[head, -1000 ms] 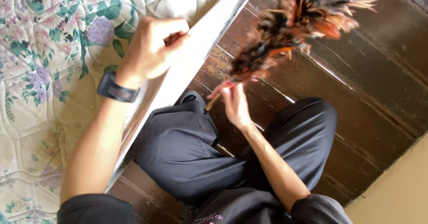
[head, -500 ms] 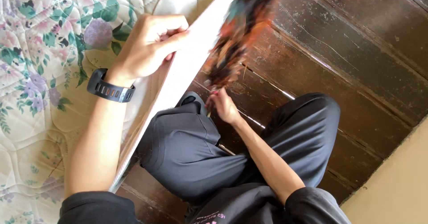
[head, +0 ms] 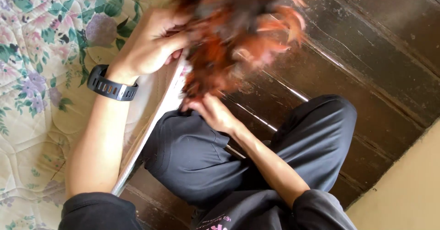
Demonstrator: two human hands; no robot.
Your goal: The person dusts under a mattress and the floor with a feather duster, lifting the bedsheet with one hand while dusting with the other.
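My right hand (head: 211, 112) grips the thin handle of a feather duster (head: 238, 33), whose blurred orange, brown and black feathers lie against the pale side edge (head: 156, 113) of a mattress. My left hand (head: 149, 44), with a black watch (head: 111, 87) on its wrist, is closed over the top corner of that mattress edge, beside the feathers. The flowered quilted mattress top (head: 41, 51) spreads to the left.
I crouch in dark trousers (head: 201, 161) on a dark wooden plank floor (head: 366, 60). A cream wall (head: 408, 188) shows at the lower right. My knees fill the middle of the view.
The duster has swept left from over the floor onto the mattress edge and now covers it near my left hand. My left hand keeps its hold.
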